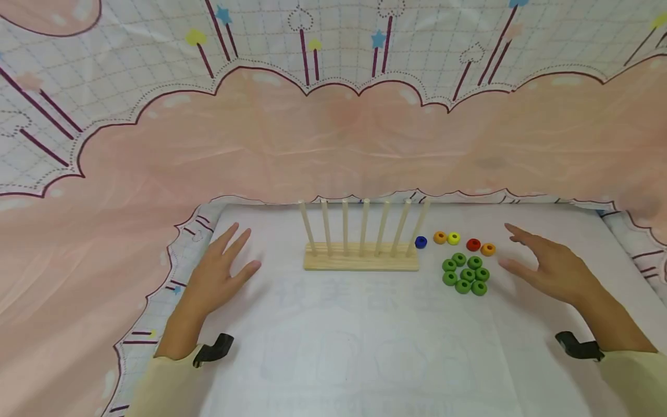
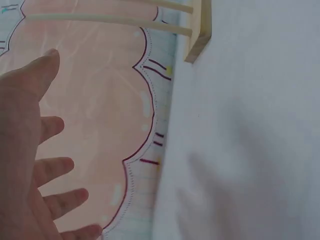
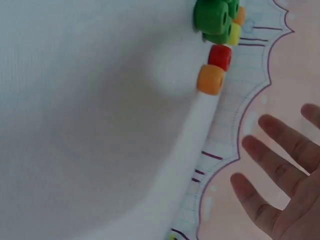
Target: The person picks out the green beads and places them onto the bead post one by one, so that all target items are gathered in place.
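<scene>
The beads lie loose on the bench to the right of a wooden rack. A cluster of green beads sits nearest the wearer; behind it lie a red bead and an orange bead, then a yellow bead with a second orange one beside it. A blue bead lies just beside the rack's right end; whether they touch I cannot tell.

The beads look light, hard and smooth, so they would probably roll or slip if pinched off-centre; a thumb-and-finger hold across the outer sides, leaving the hole free, should suit. The rack seems stiff and fairly light, its seven upright pegs thin enough to be the fragile part, so the flat base at its ends is the better hold.

The left hand is near the rack, the right hand near the beads; the fingers of both are released, spread and holding nothing.

The bench has a pale, slightly creased cover. Beyond it and along the sides hangs pink-and-white printed cloth.
</scene>
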`<state>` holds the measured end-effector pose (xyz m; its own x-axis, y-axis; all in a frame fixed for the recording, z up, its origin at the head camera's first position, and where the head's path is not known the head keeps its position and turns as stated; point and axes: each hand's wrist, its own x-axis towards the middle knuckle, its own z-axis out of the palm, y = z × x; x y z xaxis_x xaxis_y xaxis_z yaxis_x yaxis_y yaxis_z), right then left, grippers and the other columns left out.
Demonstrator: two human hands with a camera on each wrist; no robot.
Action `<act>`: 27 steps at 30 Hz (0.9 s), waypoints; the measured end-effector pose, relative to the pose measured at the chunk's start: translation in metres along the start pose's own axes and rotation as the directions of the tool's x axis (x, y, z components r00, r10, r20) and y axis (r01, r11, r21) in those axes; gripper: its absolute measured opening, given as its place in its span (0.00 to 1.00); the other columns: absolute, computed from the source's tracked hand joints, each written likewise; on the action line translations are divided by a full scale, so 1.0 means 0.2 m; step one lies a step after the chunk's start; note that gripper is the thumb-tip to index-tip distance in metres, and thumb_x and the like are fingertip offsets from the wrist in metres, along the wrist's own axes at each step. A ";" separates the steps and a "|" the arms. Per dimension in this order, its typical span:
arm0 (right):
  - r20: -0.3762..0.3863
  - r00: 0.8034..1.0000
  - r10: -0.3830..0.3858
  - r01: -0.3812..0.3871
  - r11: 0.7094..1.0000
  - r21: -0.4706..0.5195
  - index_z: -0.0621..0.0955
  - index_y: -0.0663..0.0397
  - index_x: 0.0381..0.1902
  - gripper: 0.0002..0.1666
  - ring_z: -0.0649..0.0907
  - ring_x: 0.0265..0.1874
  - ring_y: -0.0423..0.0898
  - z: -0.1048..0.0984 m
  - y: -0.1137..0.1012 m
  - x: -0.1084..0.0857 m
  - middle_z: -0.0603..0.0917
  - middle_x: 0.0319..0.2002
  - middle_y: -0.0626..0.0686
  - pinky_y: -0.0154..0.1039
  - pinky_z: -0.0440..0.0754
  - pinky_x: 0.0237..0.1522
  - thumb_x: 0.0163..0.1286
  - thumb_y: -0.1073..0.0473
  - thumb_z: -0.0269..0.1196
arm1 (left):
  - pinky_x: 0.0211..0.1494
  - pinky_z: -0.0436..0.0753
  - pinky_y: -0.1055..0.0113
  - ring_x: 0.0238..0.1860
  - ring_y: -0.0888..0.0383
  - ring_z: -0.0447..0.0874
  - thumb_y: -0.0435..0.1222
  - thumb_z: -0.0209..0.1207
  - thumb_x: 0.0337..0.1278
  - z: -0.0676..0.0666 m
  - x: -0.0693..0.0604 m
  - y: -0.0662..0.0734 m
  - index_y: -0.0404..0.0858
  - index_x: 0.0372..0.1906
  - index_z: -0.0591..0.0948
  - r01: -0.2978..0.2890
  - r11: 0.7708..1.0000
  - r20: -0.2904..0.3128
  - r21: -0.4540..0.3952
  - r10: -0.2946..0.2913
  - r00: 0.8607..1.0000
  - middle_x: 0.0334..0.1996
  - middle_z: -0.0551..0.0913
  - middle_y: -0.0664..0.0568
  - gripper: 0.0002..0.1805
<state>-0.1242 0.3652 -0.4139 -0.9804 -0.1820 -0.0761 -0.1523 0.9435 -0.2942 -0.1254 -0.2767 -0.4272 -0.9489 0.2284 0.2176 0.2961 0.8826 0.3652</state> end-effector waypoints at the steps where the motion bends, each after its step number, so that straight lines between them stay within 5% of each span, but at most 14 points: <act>1: -0.003 1.000 -0.012 0.012 1.000 0.026 0.57 0.45 0.82 0.49 0.75 0.62 0.73 0.01 0.00 0.01 0.78 0.64 0.70 0.78 0.72 0.53 0.73 0.34 0.59 | 0.71 0.63 0.28 0.78 0.34 0.57 0.55 0.61 0.68 0.02 0.01 0.00 0.48 0.79 0.64 0.005 0.999 -0.005 -0.044 -0.005 1.000 0.81 0.57 0.42 0.40; 8: -0.008 0.998 -0.056 0.057 0.987 0.151 0.75 0.52 0.69 0.34 0.85 0.48 0.60 0.11 0.01 0.08 0.88 0.48 0.60 0.58 0.85 0.43 0.74 0.39 0.62 | 0.76 0.61 0.34 0.78 0.37 0.60 0.48 0.61 0.70 0.21 0.10 0.02 0.38 0.75 0.69 0.039 0.970 0.015 -0.240 -0.037 0.999 0.77 0.63 0.39 0.35; 14: 0.024 0.999 -0.047 0.041 0.978 0.203 0.81 0.54 0.62 0.29 0.85 0.44 0.53 0.17 0.01 0.13 0.89 0.45 0.55 0.36 0.82 0.34 0.73 0.40 0.63 | 0.78 0.60 0.38 0.78 0.39 0.61 0.50 0.60 0.72 0.33 0.17 0.05 0.40 0.76 0.68 0.091 0.936 0.082 -0.341 -0.067 0.994 0.76 0.66 0.40 0.34; 22: 0.044 0.998 -0.035 0.026 0.977 0.210 0.84 0.54 0.58 0.29 0.84 0.43 0.50 0.22 0.00 0.15 0.88 0.40 0.50 0.34 0.83 0.36 0.70 0.39 0.66 | 0.80 0.59 0.40 0.79 0.44 0.60 0.56 0.57 0.71 0.45 0.24 0.09 0.48 0.76 0.69 0.152 0.900 0.132 -0.408 -0.106 0.986 0.77 0.67 0.47 0.35; 27: 0.017 0.998 -0.062 0.058 0.985 0.165 0.86 0.54 0.54 0.27 0.83 0.39 0.47 0.24 0.00 0.19 0.86 0.34 0.46 0.38 0.82 0.39 0.69 0.40 0.68 | 0.79 0.56 0.37 0.79 0.43 0.60 0.57 0.57 0.70 0.50 0.28 0.09 0.46 0.74 0.72 0.130 0.917 0.146 -0.378 -0.080 0.986 0.77 0.67 0.47 0.34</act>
<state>-0.1557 0.3446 -0.4630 -0.9668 -0.2448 -0.0737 -0.1866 0.8725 -0.4516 -0.1839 -0.2073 -0.4998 -0.9752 0.2148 0.0530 0.1888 0.6836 0.7050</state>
